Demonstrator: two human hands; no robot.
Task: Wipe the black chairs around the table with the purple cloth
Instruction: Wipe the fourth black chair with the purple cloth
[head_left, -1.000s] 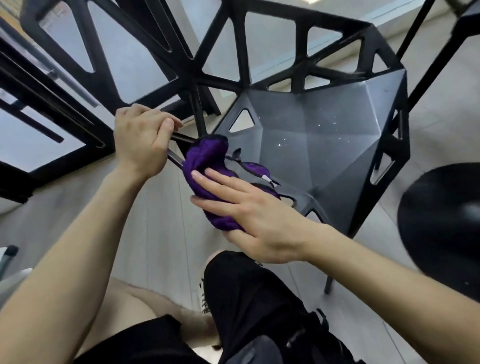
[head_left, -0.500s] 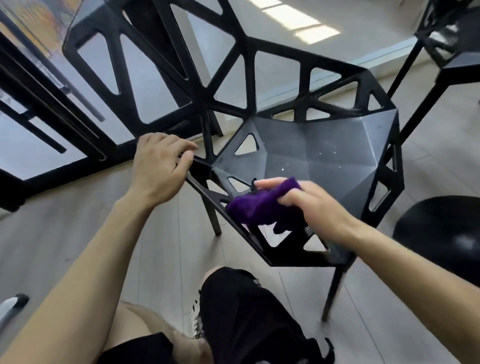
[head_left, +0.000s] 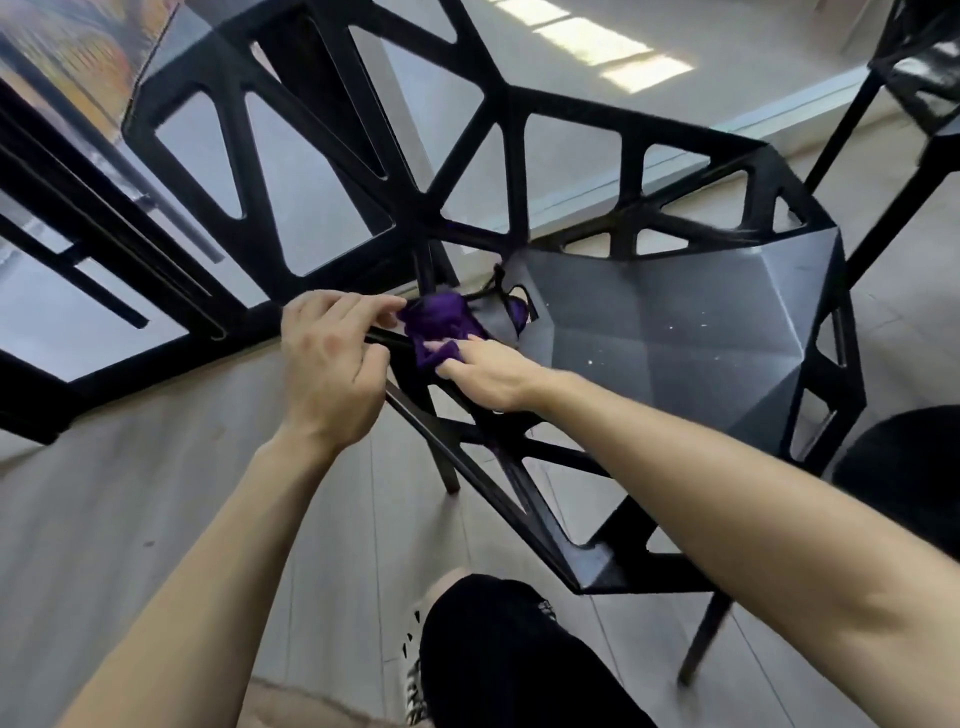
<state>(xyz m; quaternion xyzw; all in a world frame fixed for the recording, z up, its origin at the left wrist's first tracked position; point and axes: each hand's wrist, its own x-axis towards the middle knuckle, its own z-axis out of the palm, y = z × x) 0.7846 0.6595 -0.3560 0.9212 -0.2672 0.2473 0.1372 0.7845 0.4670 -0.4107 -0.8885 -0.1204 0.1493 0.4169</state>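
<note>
**Operator:** Report the position of the purple cloth (head_left: 441, 322).

**Inspector:** The cloth is bunched on the black chair (head_left: 675, 332), at the corner where the seat's near side rail (head_left: 467, 462) meets the backrest lattice (head_left: 431, 218). It lies over the top of the rail. A thin dark loop rises beside it toward the seat.

**Operator:** State of the right hand (head_left: 493, 376)?

**Inspector:** It grips the cloth. Its fingers (head_left: 457, 366) are curled into the fabric and press it down against the rail. The forearm crosses above the rail's open lattice.

**Operator:** State of the left hand (head_left: 332, 364)?

**Inspector:** It grips the chair frame just beside the cloth, on the side away from the seat. The fingers (head_left: 358, 306) wrap over the bar and the thumb closes beneath it. The fingertips touch the edge of the cloth.

**Operator:** Condition of the seat?

**Inspector:** The faceted seat pan carries small pale specks near its centre.

**Operator:** Surroundings?

**Inspector:** A glass-topped table (head_left: 104, 223) with a black frame stands beyond the backrest. A second chair (head_left: 924, 83) stands at the upper right. A round black seat (head_left: 904, 467) sits beside the chair's far edge. The floor (head_left: 156, 493) is grey planking. The person's black trouser leg (head_left: 509, 660) is below the rail.
</note>
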